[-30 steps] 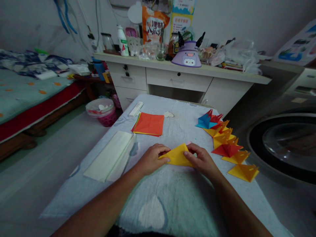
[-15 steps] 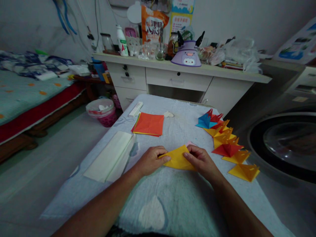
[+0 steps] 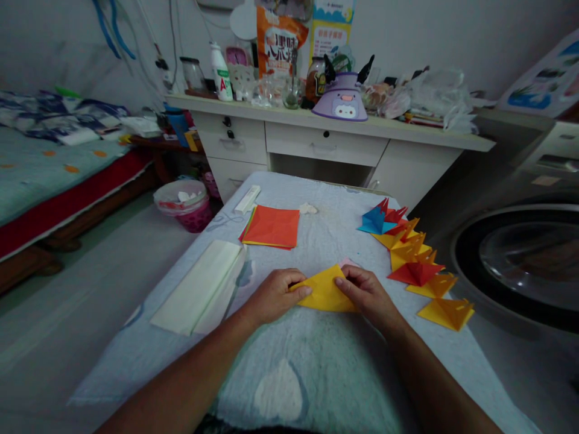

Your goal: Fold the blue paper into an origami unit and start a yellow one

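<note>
A folded sheet of yellow origami paper (image 3: 326, 292) is held between both hands, just above the cloth-covered table. My left hand (image 3: 279, 294) pinches its left corner, thumb on top. On its upper right edge, my right hand (image 3: 365, 293) grips with the thumb in front and the fingers behind. Beyond the hands lies a stack of square paper (image 3: 274, 226), orange on top. To the right stands a row of folded paper pieces: a blue one (image 3: 376, 220), a red one (image 3: 417, 273) and several yellow ones, the nearest yellow piece (image 3: 447, 314) close to the table's edge.
A pale green folded sheet (image 3: 199, 288) lies at the left of the table (image 3: 280, 343). Behind the stack are a white box (image 3: 247, 199) and a crumpled white scrap (image 3: 308, 208). A pink bin (image 3: 185, 208) stands left, a washing machine (image 3: 520, 241) right, a cluttered desk (image 3: 325, 141) ahead.
The view has shifted very slightly. Both hands keep their grip on the yellow paper in nearly the same place, and the paper's shape looks almost unchanged.
</note>
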Demonstrator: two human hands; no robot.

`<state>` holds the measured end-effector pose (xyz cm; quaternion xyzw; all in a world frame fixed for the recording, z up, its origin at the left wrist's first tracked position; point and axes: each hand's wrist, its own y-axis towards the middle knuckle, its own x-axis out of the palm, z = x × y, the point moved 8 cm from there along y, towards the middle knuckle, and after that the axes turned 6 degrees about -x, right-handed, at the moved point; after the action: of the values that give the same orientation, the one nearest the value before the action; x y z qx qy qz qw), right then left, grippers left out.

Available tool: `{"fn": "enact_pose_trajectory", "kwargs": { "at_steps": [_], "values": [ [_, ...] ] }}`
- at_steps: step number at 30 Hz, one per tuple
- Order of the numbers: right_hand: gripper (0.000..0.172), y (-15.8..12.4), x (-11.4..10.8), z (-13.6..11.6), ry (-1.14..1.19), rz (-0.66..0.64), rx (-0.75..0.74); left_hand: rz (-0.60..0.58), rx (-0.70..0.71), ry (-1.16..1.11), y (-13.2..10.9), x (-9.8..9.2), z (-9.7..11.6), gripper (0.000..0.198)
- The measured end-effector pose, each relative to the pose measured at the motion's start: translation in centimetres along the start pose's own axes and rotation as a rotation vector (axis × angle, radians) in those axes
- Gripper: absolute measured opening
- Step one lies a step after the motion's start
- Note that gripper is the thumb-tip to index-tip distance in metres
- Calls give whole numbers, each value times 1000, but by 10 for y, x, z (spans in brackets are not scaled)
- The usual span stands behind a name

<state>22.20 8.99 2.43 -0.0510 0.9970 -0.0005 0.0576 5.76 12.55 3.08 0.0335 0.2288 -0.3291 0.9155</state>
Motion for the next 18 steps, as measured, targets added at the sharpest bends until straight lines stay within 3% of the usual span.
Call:
{"fn": "enact_pose_trajectory", "kwargs": {
  "at_steps": [4,11,18],
  "values": [
    [36,0,-1,-1,-109,29,-39,19,-41,33,0,-1,-4,27],
    [25,1,-5,-13,-671,138,-165,65,-72,72,1,-2,-7,32],
    [25,1,-13,-12,-816,223,-150,148,-70,51,2,-9,-12,24]
  ]
}}
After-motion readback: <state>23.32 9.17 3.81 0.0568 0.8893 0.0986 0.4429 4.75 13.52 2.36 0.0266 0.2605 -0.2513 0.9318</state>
